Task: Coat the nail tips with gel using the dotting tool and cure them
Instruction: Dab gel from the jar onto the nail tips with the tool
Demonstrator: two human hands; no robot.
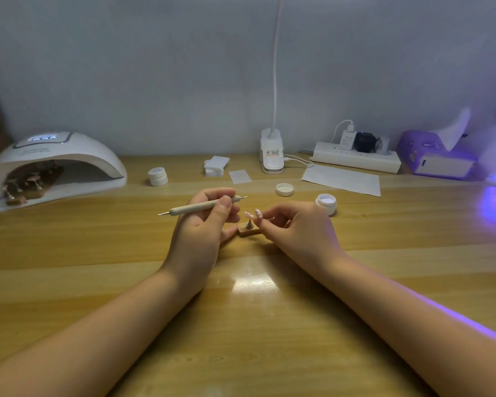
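Nail tip (258,213) pinched in our right hand (294,226), just above small stand (249,229) mid-worktop (98,253); our left hand (204,222) grips dotting tool (195,209); open gel jar (326,203) at 2 o'clock.

On the table (98,253), the curing lamp (55,164) stands at ten o'clock, the open jar (326,204) at one o'clock, its lid (284,189) just left.

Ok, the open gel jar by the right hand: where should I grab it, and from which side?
Judging by its pose, grip the open jar around its round side wall, fingers on opposite sides below the rim. It stands upright with its lid off, so keep fingers clear of the mouth. Come from the right: the right hand sits at its near left.
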